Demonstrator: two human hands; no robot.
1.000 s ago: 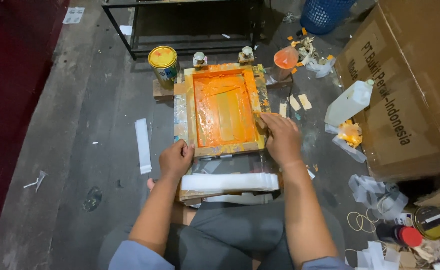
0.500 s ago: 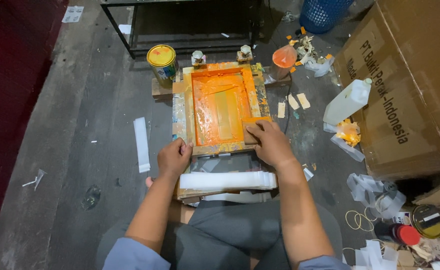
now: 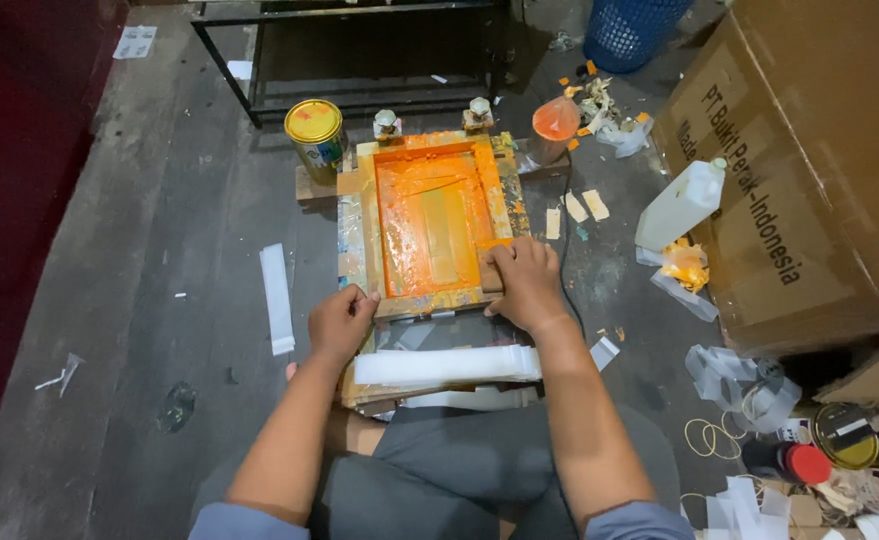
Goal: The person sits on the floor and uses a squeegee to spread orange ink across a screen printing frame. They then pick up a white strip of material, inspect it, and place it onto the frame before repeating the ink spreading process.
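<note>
Fingers [image 3: 505, 262] of the right hand [image 3: 528, 285] curl over the near right corner of the orange-inked printing screen [image 3: 430, 225], gripping its wooden frame. The left hand [image 3: 340, 322] is closed in a loose fist on the frame's near left corner, at seven o'clock from the screen's centre. The screen lies flat on the floor straight ahead. A stack of white plastic sheets [image 3: 447, 365] sits just below at six o'clock; a yellow-lidded tin [image 3: 316, 131] stands at eleven o'clock, a white bottle [image 3: 682, 203] at three o'clock.

Orange-inked wooden screen frame [image 3: 430, 228] lay flat on the floor, near edge beside a stack of white plastic strips [image 3: 447, 366].
</note>
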